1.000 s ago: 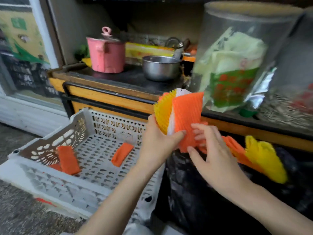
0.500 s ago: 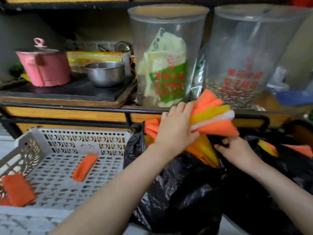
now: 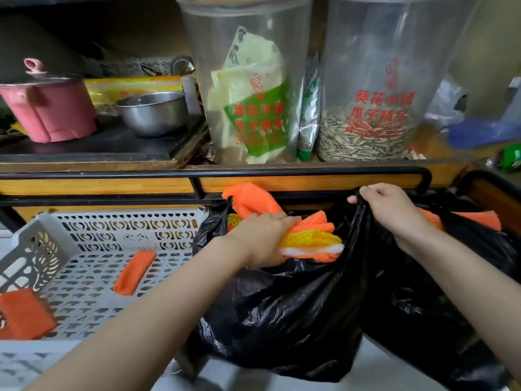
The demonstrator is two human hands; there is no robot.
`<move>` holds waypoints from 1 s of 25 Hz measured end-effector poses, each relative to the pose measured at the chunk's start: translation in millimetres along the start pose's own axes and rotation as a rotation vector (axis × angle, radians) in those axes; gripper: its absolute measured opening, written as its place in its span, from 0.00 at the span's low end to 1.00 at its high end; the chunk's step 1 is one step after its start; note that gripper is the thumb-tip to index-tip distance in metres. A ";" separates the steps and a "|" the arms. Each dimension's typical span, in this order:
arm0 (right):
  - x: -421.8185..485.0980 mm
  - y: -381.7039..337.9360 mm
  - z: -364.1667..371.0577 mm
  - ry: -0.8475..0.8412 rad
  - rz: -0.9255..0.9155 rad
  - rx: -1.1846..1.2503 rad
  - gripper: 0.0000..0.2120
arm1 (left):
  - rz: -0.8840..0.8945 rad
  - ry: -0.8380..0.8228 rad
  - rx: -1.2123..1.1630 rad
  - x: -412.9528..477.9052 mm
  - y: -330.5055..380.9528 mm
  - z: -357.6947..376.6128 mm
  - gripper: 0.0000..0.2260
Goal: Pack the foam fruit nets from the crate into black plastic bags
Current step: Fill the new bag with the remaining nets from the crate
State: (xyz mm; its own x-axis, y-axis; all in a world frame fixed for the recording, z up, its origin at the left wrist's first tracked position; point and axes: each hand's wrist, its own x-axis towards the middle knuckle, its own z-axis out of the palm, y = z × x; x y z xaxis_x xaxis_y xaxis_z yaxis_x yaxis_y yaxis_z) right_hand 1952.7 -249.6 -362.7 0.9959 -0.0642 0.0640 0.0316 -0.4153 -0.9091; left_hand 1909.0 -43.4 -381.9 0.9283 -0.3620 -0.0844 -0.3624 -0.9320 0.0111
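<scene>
Several ribbed foam nets are clutched by the left hand at centre frame inside a glossy black bag, its crinkled rim pinched by the right hand.

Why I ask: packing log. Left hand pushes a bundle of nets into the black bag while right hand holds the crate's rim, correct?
One slip: the head view shows the right hand gripping the rim of the black bag, not of the crate. The left hand does push the bundle of nets into that bag.
</scene>
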 end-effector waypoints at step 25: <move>-37.7 -24.8 50.8 -0.191 -0.601 -1.035 0.26 | -0.213 0.515 -0.659 -34.6 -40.4 20.3 0.23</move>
State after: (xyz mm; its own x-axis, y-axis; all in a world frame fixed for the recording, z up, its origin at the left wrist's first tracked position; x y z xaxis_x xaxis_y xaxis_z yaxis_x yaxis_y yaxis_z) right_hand 1918.7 -190.8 -363.5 0.8448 0.4869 0.2220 0.4973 -0.8675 0.0101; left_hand 1889.8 7.2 -399.6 0.9507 0.0064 0.3101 -0.2024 -0.7449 0.6357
